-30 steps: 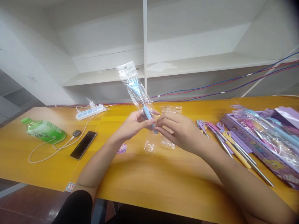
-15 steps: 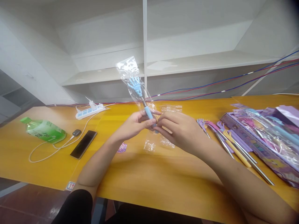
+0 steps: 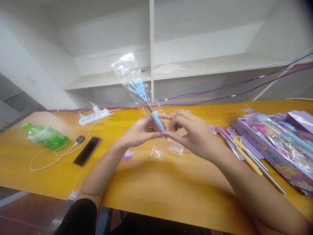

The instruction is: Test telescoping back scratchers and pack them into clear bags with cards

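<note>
A light-blue back scratcher (image 3: 138,89) with a hand-shaped head and a metal shaft is inside a clear plastic bag (image 3: 127,65). It tilts up and to the left, above the table. My left hand (image 3: 140,131) is closed around the bagged handle, thumb in front. Fingers of my right hand (image 3: 189,132) pinch at the lower end of the handle, where the bag's edge seems to be; the exact grip is partly hidden. Beneath and behind the hands, empty clear bags (image 3: 174,147) lie on the table, with small pink cards (image 3: 127,155) left of them.
Several loose back scratchers (image 3: 246,156) lie at right beside a purple display box (image 3: 269,150) holding bagged ones. On the left are a green bottle (image 3: 46,137), a phone (image 3: 87,151), a power strip (image 3: 95,117) and a white cable. White shelving (image 3: 195,70) stands behind the table.
The bagged back scratcher's head has swung slightly left and up. My right hand's fingers have curled more, and its thumb has shifted at the handle's lower end.
</note>
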The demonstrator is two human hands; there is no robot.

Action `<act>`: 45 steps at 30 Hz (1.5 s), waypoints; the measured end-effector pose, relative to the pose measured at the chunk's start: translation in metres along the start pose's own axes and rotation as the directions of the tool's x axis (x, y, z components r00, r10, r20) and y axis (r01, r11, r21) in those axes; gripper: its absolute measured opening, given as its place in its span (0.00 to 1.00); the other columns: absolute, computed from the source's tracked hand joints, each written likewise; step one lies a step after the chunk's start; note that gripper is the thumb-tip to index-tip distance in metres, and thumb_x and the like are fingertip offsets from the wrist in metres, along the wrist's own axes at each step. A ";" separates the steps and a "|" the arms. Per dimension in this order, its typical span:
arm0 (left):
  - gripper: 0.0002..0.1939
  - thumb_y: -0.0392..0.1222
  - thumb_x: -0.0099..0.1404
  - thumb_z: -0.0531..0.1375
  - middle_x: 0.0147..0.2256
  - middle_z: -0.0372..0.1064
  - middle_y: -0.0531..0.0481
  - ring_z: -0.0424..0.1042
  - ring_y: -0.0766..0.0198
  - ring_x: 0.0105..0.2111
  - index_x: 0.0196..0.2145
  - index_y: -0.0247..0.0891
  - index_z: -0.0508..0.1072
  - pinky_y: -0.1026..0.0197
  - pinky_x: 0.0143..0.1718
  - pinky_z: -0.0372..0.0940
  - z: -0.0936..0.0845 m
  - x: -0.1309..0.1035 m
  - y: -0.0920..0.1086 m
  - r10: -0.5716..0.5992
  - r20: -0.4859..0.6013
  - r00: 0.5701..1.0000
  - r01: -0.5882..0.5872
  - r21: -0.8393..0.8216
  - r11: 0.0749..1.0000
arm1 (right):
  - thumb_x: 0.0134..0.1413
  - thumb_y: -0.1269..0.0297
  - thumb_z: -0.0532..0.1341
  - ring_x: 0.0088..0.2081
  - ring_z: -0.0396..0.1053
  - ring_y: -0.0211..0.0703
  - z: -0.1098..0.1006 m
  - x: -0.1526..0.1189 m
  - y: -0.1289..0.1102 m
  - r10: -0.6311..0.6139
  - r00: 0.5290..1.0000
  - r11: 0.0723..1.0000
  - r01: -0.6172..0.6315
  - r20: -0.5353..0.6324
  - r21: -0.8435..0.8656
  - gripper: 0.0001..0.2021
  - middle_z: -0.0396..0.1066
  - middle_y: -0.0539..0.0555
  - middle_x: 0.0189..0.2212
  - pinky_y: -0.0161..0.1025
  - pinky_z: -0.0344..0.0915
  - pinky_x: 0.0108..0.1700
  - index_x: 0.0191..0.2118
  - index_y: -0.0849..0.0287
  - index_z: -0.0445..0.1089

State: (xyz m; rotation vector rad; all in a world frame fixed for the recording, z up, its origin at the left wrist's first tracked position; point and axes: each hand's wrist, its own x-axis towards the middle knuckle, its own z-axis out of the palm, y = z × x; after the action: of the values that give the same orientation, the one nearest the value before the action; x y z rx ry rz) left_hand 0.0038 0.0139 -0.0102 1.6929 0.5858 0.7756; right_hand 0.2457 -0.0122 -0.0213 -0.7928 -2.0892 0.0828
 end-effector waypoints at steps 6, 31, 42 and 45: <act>0.26 0.43 0.68 0.75 0.45 0.76 0.47 0.78 0.63 0.44 0.61 0.41 0.77 0.59 0.50 0.74 0.000 0.003 -0.002 0.014 -0.010 1.000 -0.015 -0.061 0.998 | 0.65 0.42 0.70 0.33 0.68 0.38 -0.001 0.004 0.005 0.312 0.938 0.921 -0.338 0.153 0.192 0.21 0.73 0.51 0.36 0.38 0.64 0.34 0.41 0.56 0.68; 0.20 0.47 0.76 0.67 0.50 0.78 0.41 0.79 0.61 0.45 0.62 0.38 0.75 0.56 0.49 0.75 -0.002 -0.001 -0.008 0.055 0.195 0.979 -0.060 0.021 0.998 | 0.71 0.39 0.63 0.28 0.58 0.33 0.008 0.004 0.018 0.102 0.828 0.770 -0.417 0.552 0.483 0.28 0.58 0.46 0.23 0.35 0.57 0.31 0.30 0.60 0.74; 0.17 0.46 0.73 0.71 0.47 0.76 0.44 0.78 0.62 0.45 0.55 0.38 0.75 0.58 0.48 0.75 0.002 -0.001 -0.007 0.044 0.154 0.987 -0.036 -0.055 0.998 | 0.73 0.41 0.61 0.25 0.54 0.31 0.015 0.003 0.017 0.077 0.911 0.763 -0.315 0.405 0.564 0.31 0.56 0.45 0.20 0.36 0.55 0.30 0.23 0.60 0.69; 0.16 0.47 0.72 0.72 0.42 0.77 0.46 0.78 0.64 0.41 0.49 0.36 0.75 0.61 0.46 0.75 0.001 -0.001 -0.004 0.028 0.156 0.987 -0.018 -0.065 0.998 | 0.75 0.45 0.60 0.24 0.57 0.30 0.015 0.001 0.018 0.017 0.936 0.765 -0.239 0.352 0.598 0.29 0.62 0.46 0.20 0.33 0.55 0.28 0.26 0.61 0.73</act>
State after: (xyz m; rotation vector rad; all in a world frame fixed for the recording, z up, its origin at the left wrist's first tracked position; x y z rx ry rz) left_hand 0.0041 0.0136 -0.0145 1.6867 0.4292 0.6631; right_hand 0.2430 0.0060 -0.0362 -0.5144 -2.0930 1.0153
